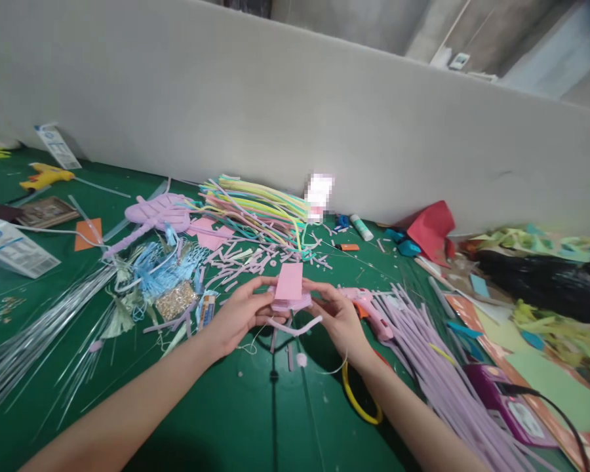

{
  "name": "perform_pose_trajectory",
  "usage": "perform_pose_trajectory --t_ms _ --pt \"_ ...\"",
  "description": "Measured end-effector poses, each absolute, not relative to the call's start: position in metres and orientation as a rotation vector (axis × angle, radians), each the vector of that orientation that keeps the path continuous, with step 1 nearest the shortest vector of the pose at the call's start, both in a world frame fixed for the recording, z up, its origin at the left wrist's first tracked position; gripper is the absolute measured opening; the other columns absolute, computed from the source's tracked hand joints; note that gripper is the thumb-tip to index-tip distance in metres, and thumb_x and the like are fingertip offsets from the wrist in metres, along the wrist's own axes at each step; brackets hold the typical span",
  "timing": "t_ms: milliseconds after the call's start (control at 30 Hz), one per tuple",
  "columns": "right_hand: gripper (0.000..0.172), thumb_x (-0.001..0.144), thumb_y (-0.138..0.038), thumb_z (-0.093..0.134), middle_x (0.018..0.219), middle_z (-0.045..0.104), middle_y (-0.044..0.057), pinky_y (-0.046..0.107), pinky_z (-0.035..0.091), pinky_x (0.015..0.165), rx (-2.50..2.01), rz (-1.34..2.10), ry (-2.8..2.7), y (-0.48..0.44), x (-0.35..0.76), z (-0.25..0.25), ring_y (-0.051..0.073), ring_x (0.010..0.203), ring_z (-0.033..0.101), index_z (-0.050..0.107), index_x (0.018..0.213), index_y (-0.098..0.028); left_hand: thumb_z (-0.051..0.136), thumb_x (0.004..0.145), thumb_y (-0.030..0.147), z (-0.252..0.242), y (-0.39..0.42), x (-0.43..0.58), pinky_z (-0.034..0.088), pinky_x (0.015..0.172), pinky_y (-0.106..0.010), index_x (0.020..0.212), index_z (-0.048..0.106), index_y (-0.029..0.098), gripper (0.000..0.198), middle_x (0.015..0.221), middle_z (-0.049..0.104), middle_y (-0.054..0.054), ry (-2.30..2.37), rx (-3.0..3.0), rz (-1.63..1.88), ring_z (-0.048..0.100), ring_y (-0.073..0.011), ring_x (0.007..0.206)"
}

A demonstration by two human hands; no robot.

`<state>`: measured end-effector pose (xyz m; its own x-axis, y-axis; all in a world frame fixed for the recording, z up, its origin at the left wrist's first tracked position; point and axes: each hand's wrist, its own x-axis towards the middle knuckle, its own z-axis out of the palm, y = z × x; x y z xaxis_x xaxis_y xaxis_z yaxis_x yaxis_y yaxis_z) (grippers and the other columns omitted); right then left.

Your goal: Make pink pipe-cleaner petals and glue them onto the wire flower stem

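Both hands meet at the middle of the green table around a small lilac piece (291, 306). A flat pink card (289, 282) lies against its top. My left hand (248, 307) pinches the left side of the lilac piece, and my right hand (337, 314) grips its right side. A curved lilac strip (295, 328) sticks out just below, between the hands. Short lilac bits and a small round lilac piece (301, 360) lie beneath. Close to my right hand rests a pink glue gun (373, 313).
Lilac rods (432, 367) and a purple device (509, 403) are at right. Colored rods (255, 203) lie by the wall (226, 98). A lilac guitar-like shape (160, 213), blue tassels (170, 269) and silvery strands (44, 334) are at left; a yellow glue gun (46, 176) is farther back.
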<state>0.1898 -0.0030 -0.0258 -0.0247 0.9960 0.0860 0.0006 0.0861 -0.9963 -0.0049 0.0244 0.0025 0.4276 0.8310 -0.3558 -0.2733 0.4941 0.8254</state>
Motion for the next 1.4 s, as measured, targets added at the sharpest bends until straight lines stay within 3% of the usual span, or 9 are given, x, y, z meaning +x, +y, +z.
perform_pose_trajectory --t_ms 200,300,400,567,733,900,1000,1267,1400 --pt "0.037 0.09 -0.038 0.058 0.124 0.068 0.01 0.037 0.056 0.087 -1.171 1.218 -1.242 0.0 0.198 -0.009 0.018 0.099 0.069 0.061 0.125 -0.025 0.056 0.09 0.02 0.002 0.027 -0.005 0.062 0.068 -0.029 0.101 0.061 0.017 0.013 0.084 0.075 -0.007 0.902 0.816 0.838 0.074 -0.0176 0.071" --pt "0.036 0.092 -0.038 0.057 0.125 0.068 0.009 0.039 0.052 0.094 -1.199 1.177 -1.445 0.006 0.197 0.007 0.02 0.111 0.064 0.061 0.126 -0.026 0.06 0.088 0.023 0.0 0.026 -0.004 0.061 0.067 -0.028 0.104 0.063 0.017 0.018 0.083 0.075 -0.006 0.913 0.834 0.866 0.073 -0.0173 0.07" --pt "0.027 0.093 -0.037 0.054 0.125 0.067 0.007 0.042 0.046 0.103 -1.237 1.019 -1.701 0.018 0.191 0.021 0.021 0.119 0.059 0.068 0.113 -0.025 0.064 0.086 0.029 -0.002 0.027 -0.003 0.06 0.067 -0.029 0.11 0.062 0.015 0.028 0.085 0.076 -0.006 0.901 0.871 0.934 0.073 -0.0179 0.072" --pt "0.034 0.091 -0.028 0.058 0.13 0.06 0.009 0.046 0.045 0.104 -1.177 0.717 -2.01 0.028 0.181 0.033 0.022 0.123 0.055 0.06 0.125 -0.027 0.068 0.079 0.025 0.0 0.032 -0.005 0.059 0.068 -0.027 0.118 0.058 0.017 0.041 0.087 0.076 -0.003 0.939 0.876 1.139 0.072 -0.0171 0.076" --pt "0.047 0.087 -0.034 0.065 0.135 0.054 0.013 0.05 0.045 0.103 -1.184 0.393 -2.234 0.026 0.163 0.038 0.028 0.127 0.05 0.055 0.132 -0.025 0.066 0.078 0.021 0.003 0.035 -0.007 0.056 0.065 -0.023 0.106 0.06 0.015 0.03 0.074 0.073 0.0 0.967 0.877 1.2 0.07 -0.0138 0.067" --pt "0.022 0.094 -0.023 0.052 0.105 0.07 0.012 0.044 0.05 0.087 -1.197 -0.081 -2.208 0.054 0.153 0.034 0.027 0.099 0.06 0.07 0.107 -0.019 0.065 0.083 0.032 0.004 0.028 -0.003 0.058 0.066 -0.026 0.105 0.058 0.016 0.028 0.07 0.07 0.0 0.988 0.905 1.164 0.069 -0.0147 0.066" --pt "0.024 0.097 -0.025 0.048 0.096 0.07 0.012 0.041 0.05 0.081 -1.295 -0.149 -2.009 0.07 0.161 0.034 0.026 0.093 0.061 0.07 0.102 -0.018 0.065 0.084 0.036 0.006 0.024 -0.003 0.057 0.065 -0.026 0.106 0.061 0.017 0.029 0.076 0.071 -0.001 0.993 0.955 1.125 0.068 -0.015 0.068" --pt "0.048 0.089 -0.041 0.06 0.119 0.065 0.011 0.042 0.054 0.083 -1.443 0.596 -1.776 0.014 0.175 0.035 0.025 0.102 0.063 0.051 0.133 -0.023 0.062 0.087 0.038 0.011 0.017 -0.004 0.053 0.061 -0.023 0.109 0.066 0.02 0.029 0.07 0.069 0.001 1.005 1.123 1.055 0.064 -0.0135 0.06" --pt "0.053 0.082 -0.033 0.07 0.103 0.069 0.005 0.034 0.058 0.073 -1.378 1.144 -1.421 -0.017 0.171 0.021 0.017 0.082 0.067 0.049 0.129 -0.026 0.061 0.087 0.036 0.015 0.015 -0.004 0.05 0.057 -0.021 0.107 0.068 0.02 0.026 0.067 0.066 0.002 1.02 1.211 1.024 0.061 -0.0129 0.058"
